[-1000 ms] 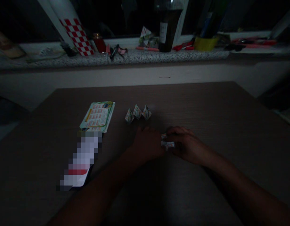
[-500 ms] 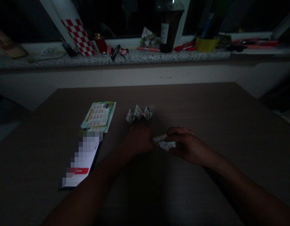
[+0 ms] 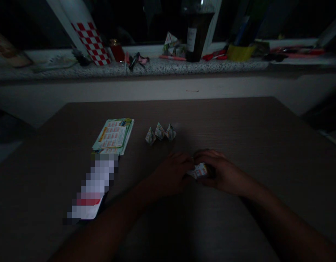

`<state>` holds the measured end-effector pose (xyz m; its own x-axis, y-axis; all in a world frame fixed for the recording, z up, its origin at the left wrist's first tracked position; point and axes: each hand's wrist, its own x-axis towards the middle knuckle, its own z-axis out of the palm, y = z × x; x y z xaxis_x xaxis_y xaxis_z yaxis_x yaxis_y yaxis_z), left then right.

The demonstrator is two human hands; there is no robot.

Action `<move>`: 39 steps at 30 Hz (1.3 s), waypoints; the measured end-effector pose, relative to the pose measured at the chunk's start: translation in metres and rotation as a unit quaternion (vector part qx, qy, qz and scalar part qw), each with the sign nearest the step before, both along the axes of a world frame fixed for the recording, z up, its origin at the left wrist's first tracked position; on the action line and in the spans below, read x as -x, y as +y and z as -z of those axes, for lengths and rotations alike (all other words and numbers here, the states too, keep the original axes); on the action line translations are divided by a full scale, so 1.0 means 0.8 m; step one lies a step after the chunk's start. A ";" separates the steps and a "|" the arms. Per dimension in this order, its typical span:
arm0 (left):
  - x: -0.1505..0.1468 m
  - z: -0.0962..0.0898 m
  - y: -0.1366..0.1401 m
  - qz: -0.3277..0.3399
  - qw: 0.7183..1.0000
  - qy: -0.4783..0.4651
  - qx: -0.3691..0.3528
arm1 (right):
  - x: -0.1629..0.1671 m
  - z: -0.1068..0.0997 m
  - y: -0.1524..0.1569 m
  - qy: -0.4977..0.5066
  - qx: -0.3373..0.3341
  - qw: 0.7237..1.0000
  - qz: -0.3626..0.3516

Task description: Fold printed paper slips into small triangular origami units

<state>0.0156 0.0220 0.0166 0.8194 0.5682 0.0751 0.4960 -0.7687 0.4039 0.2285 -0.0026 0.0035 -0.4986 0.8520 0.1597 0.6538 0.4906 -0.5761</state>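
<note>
A small piece of folded printed paper (image 3: 201, 170) is between my two hands, low over the table. My left hand (image 3: 174, 173) closes on its left side, the fingertips covering that end. From the right, my right hand (image 3: 218, 169) grips the other end with fingers and thumb curled round it. Much of the paper is hidden by the fingers, so its exact folds do not show. Just beyond my hands stand three folded paper pieces with pointed tops (image 3: 160, 132), side by side. The light is dim.
On the left lies a stack of printed calendar sheets (image 3: 111, 134). A phone (image 3: 91, 211) with a partly blurred lit screen is nearer me. Behind the brown table (image 3: 238, 120), a granite sill (image 3: 162, 67) holds a red-checked white cylinder (image 3: 95, 45), a dark cup (image 3: 197, 36) and small items.
My left hand has moved right, from the left tip of the paper to close beside my right hand. Less of the paper shows now. The view has shifted slightly.
</note>
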 end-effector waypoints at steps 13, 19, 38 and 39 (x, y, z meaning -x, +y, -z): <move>0.006 0.021 0.016 0.016 0.994 -0.006 -0.107 | -0.003 -0.002 0.001 0.054 -0.034 0.997 -0.033; 0.006 0.015 0.013 -0.012 0.992 -0.037 -0.123 | 0.000 -0.006 -0.001 0.104 -0.120 0.987 -0.022; -0.007 -0.003 0.002 0.016 0.936 -0.195 -0.291 | 0.015 -0.016 -0.014 0.068 -0.316 0.945 -0.053; -0.008 -0.003 0.002 0.018 0.936 -0.195 -0.291 | 0.015 -0.016 -0.015 0.068 -0.317 0.944 -0.055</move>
<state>0.0218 0.0239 0.0192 0.6834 0.3100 0.6610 0.3671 -0.9285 0.0560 0.2166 -0.0142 0.0164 -0.5162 0.5079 0.6896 0.5199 0.8257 -0.2190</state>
